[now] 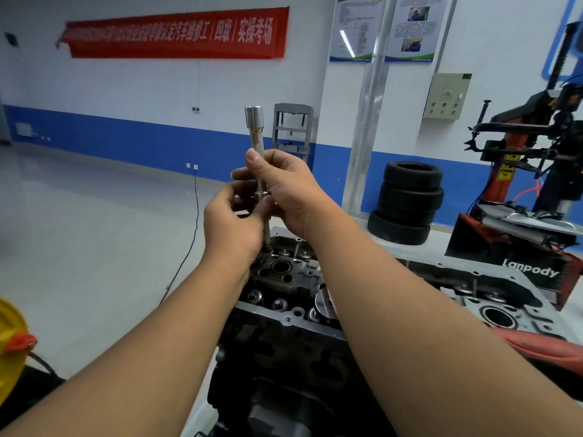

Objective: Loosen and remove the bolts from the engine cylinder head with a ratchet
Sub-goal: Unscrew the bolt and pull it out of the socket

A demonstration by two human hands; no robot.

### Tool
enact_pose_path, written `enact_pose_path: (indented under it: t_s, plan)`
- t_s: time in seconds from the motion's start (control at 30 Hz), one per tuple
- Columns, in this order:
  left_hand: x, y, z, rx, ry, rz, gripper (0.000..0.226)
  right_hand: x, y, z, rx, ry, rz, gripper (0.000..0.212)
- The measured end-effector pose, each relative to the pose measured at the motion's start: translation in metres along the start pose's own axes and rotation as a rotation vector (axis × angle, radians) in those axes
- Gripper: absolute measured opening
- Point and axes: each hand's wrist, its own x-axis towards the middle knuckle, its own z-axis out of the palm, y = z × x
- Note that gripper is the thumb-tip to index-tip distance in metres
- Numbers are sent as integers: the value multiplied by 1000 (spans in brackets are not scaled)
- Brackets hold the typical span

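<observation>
A dark engine cylinder head [284,275] with valve springs and round bores lies below my hands. A long silver extension bar with a socket end [254,119] stands upright above its far end. My right hand [284,190] grips the bar's upper shaft, thumb pointing up. My left hand [233,225] pinches the bar lower down, near a hex collar [262,194]. Below the hands the thin lower shaft [267,236] reaches down to the head's top. Whether it sits on a bolt is hidden.
A second grey engine casting [492,310] lies to the right. Behind stand stacked tyres [407,203], a red tyre changer [536,184] and a grey rack [293,130]. A yellow object [9,342] sits at the left edge; a black cable [189,247] crosses the floor.
</observation>
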Motion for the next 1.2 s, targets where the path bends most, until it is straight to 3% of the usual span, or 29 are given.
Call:
enact_pose_path:
  t_s: [0.13, 0.37, 0.5, 0.63, 0.9, 1.03, 1.2]
  plan:
    - [-1, 2, 2, -20, -78, -55, 30, 1, 0, -1, -70, 36, 11, 29]
    - [2, -1, -2, 45, 20, -18, 24, 2, 0, 0, -10, -2, 20, 26]
    - [0, 0, 1, 17, -21, -26, 18, 1, 0, 0, -32, 6, 0, 25]
    - [0, 1, 2, 14, -59, -76, 34, 3, 0, -2, -87, 42, 2, 27]
    - [1, 0, -1, 5, -5, -22, 12, 1, 1, -3, -34, -7, -10, 22]
    - [0, 0, 2, -5, -68, -66, 32, 2, 0, -4, -89, 37, 11, 26]
    - [2, -2, -1, 14, 5, -36, 23, 4, 2, -2, -28, 14, 10, 24]
